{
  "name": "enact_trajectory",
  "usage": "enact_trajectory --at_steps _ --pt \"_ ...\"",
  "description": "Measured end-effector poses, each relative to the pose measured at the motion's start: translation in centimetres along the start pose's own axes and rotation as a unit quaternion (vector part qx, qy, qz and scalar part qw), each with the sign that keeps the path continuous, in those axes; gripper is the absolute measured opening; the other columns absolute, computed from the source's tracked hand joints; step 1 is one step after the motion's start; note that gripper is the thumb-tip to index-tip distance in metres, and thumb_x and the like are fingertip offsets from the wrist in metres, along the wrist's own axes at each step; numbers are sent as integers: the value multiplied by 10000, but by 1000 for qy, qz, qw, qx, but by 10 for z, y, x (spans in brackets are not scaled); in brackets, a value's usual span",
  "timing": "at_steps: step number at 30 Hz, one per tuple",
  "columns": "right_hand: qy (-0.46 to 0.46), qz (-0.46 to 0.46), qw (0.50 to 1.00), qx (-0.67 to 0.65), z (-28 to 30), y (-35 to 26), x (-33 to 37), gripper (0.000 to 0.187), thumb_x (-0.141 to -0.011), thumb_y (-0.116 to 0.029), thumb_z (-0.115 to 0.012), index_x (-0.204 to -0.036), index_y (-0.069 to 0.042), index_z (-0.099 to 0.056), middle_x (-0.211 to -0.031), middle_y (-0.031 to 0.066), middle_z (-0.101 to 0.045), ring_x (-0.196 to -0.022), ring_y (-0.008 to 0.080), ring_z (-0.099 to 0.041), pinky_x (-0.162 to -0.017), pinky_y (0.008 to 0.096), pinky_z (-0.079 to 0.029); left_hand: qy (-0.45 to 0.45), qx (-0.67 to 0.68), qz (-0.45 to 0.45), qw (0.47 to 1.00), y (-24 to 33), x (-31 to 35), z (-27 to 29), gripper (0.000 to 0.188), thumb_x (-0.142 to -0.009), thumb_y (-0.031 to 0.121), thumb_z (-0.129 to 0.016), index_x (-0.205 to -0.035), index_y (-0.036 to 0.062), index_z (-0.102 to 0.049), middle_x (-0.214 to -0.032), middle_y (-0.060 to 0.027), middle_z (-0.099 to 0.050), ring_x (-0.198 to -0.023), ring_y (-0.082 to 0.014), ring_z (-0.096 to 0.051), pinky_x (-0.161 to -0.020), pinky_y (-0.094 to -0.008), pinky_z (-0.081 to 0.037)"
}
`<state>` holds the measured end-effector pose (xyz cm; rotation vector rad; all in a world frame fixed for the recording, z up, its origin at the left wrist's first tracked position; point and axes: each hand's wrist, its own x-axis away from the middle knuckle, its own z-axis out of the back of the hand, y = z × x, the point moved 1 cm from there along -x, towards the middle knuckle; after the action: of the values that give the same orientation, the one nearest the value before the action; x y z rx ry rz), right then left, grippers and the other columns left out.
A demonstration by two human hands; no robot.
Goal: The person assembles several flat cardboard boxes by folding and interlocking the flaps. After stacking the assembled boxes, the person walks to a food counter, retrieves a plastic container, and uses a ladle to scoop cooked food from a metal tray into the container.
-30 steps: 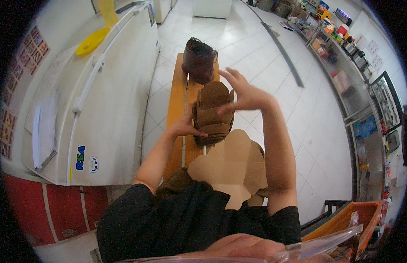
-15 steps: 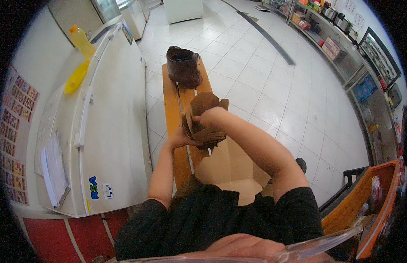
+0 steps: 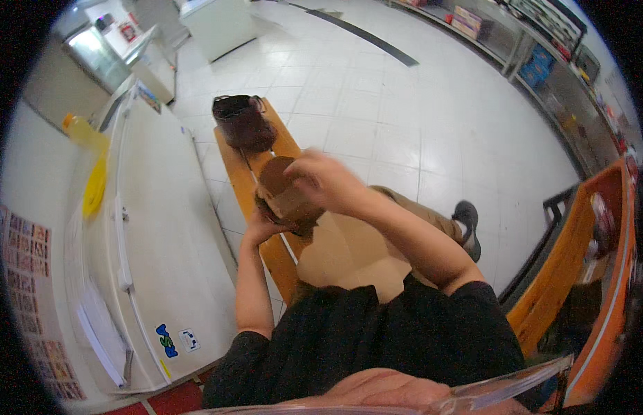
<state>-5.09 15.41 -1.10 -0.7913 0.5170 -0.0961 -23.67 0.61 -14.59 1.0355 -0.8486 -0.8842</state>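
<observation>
My left hand (image 3: 266,223) is closed around the lower side of a folded brown leather-like piece (image 3: 278,178) with a rounded top, held just above the bench. Over its right side is my right hand (image 3: 325,181), fingers bent and blurred by motion; whether they grip anything is unclear. A large tan sheet (image 3: 349,252) with an uneven edge lies across my lap. Farther along the wooden bench (image 3: 233,166) stands a dark brown leather bag (image 3: 244,128), its top open and a cord at the rim.
A white chest freezer (image 3: 173,235) runs along my left, with a yellow bottle (image 3: 85,131) and papers on it. To the right stands an orange-edged wooden piece (image 3: 564,277). Metal shelves (image 3: 519,59) line the far right, beyond the tiled floor (image 3: 377,131).
My head view has turned, shifting the bench and bag left in the picture. The right hand has lifted from inside the folded brown piece to its upper right; the left keeps its hold.
</observation>
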Motion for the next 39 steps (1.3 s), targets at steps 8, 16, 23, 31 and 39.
enact_trajectory --at_steps 8,16,23,31,39 --pt "213 -475 836 173 5 70 263 827 -654 -286 -840 -1274 35 -396 -1193 228 -476 -1095 311 -483 -881 394 -445 164 -97 -108 976 2 24 4 1199 -537 162 -905 -1397 71 -74 -1424 -146 -282 -1285 -289 -360 -1063 -416 -353" --pt "353 -397 846 -49 -4 66 270 409 -661 -225 -830 -915 22 -625 -836 110 -675 -743 228 -639 -673 374 -508 463 -197 -464 729 14 55 -19 822 -707 243 -719 -1341 48 -233 -1360 -169 -249 -1280 -286 -251 -1072 -451 -229" --pt "256 -384 862 210 17 43 253 419 -791 -206 -718 -1079 51 -554 -975 215 -605 -903 348 -598 -772 379 -471 74 -388 -320 861 64 54 -140 867 -717 462 -716 -1337 20 -301 -1437 -249 -157 -1317 -464 -199 -1078 -530 -225" --pt "308 -352 861 199 -19 52 275 621 -739 -166 -734 -1236 55 -436 -1100 219 -492 -1011 369 -484 -886 434 -407 5 -364 -94 927 29 92 -161 1007 -711 508 -724 -1401 -2 -196 -1437 -270 -111 -1312 -481 -169 -1078 -556 -210" --pt "444 -355 821 -60 -20 50 278 387 -739 -23 -740 -1050 -20 -509 -881 52 -536 -798 152 -537 -729 284 -458 35 -388 -126 912 3 100 -154 990 -708 493 -724 -1398 7 -207 -1450 -254 -108 -1295 -477 -199 -1069 -549 -225"
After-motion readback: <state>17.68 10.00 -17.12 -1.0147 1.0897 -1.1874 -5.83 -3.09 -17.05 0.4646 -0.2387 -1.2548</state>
